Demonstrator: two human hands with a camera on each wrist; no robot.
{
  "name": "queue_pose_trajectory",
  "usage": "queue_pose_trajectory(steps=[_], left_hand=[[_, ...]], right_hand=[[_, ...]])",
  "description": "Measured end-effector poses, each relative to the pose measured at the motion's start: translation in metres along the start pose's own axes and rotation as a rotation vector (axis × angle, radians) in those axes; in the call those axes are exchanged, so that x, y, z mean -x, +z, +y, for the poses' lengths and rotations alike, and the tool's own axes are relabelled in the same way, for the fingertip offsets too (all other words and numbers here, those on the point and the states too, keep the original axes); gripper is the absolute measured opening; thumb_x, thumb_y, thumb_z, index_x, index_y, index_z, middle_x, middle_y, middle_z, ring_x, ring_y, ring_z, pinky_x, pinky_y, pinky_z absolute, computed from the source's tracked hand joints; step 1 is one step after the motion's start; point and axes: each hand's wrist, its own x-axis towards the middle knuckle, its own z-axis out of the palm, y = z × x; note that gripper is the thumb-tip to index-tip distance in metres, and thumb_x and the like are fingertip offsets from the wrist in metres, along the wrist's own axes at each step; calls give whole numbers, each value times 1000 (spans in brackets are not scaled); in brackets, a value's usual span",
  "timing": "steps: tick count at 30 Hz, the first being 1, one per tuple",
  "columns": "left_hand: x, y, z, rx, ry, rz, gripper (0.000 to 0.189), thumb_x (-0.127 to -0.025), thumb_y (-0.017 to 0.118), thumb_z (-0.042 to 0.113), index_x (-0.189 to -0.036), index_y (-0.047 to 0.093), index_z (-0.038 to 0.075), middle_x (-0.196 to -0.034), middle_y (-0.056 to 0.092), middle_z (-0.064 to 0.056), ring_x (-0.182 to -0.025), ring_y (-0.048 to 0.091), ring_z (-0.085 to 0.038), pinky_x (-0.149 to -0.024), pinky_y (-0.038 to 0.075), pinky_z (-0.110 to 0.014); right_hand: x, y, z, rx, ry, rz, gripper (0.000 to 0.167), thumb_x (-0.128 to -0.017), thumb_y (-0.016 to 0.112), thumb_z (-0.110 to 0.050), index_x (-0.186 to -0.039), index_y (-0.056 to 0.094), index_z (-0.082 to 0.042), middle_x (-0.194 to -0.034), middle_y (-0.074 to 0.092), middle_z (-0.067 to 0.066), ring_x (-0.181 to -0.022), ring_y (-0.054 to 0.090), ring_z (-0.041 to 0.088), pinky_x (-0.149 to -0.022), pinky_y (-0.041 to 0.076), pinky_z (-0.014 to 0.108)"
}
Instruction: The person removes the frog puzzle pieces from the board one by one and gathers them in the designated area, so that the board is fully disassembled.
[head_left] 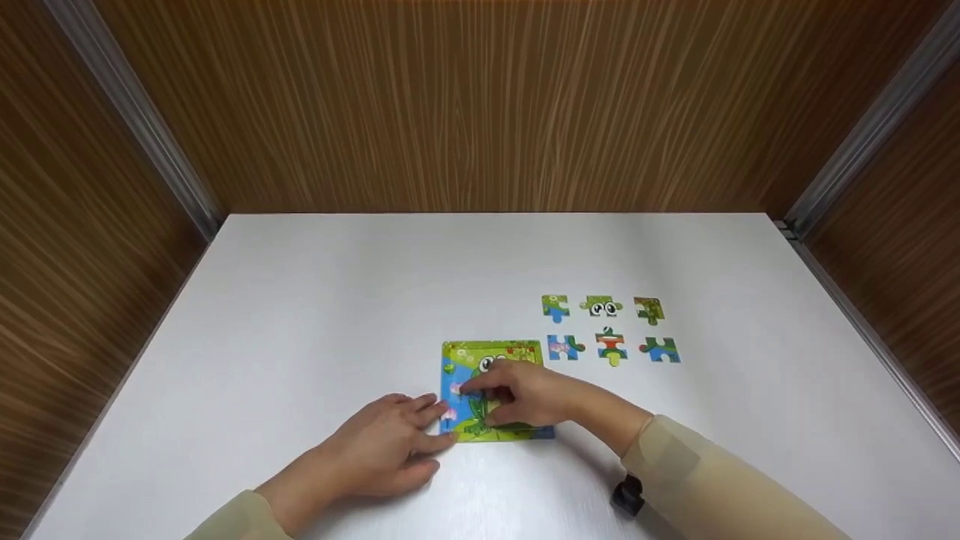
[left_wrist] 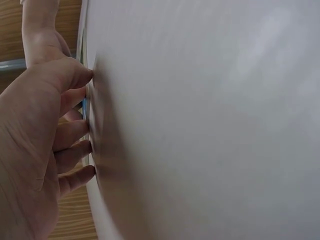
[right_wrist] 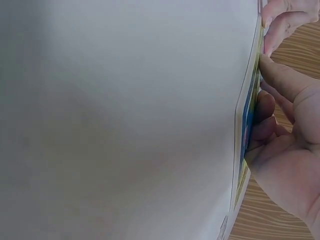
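A square puzzle board printed with a green frog, blue water and pink flowers lies flat on the white table. My left hand rests palm down at the board's left side, its fingers extended and fingertips right at the edge. Over the board, my right hand touches the picture with index finger and thumb spread apart, index tip beside a pink flower. Its palm hides the picture's right part. Low over the board in the right wrist view, the right hand has its thumb extended and its other fingers bent.
Several loose jigsaw pieces lie in two rows right of the board, including a piece with frog eyes and one with a red mouth. The white table meets wood-grain panels at back and sides.
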Motion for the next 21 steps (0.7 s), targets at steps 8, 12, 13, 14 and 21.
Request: queue_pose_trajectory(steps=[8,12,13,14,21], left_hand=[[-1,0,-2,48,-19,-1,39,-101,60,34,-136,75,28,-149,61,-12,-141,57,-30,-109,48,-51],[-1,1,-3,52,-11,34,37,-98,61,31,-132,78,28,-146,64,-10,-137,60,-29,-107,49,-49],[-1,1,-3,51,-7,45,37,-97,62,29,-130,79,27,-145,64,-10,-136,61,-29,-106,50,-49],[-1,1,-3,52,-7,54,37,-97,62,28,-129,79,27,-144,65,-10,-135,62,-29,-105,50,-48],[-3,3,-4,63,-29,41,37,-96,63,30,-130,79,29,-146,63,-8,-137,60,-28,-108,49,-49]], right_hand=[[0,0,-1,-3,5,-5,46,-98,79,-17,-142,70,-22,-102,59,-5,-90,52,11,-78,48,27],[-1,0,-1,-12,-4,-3,45,-97,80,-17,-141,70,-22,-100,59,-4,-88,52,11,-77,47,27],[-1,1,0,-17,-11,-2,45,-97,80,-17,-141,70,-21,-99,59,-3,-87,52,10,-77,47,27],[-1,1,0,-22,-17,0,45,-97,80,-17,-140,70,-20,-99,59,-3,-87,51,10,-76,47,26],[-1,1,2,-63,-39,8,44,-97,80,-13,-139,70,-17,-101,60,-1,-87,52,10,-77,48,25]])
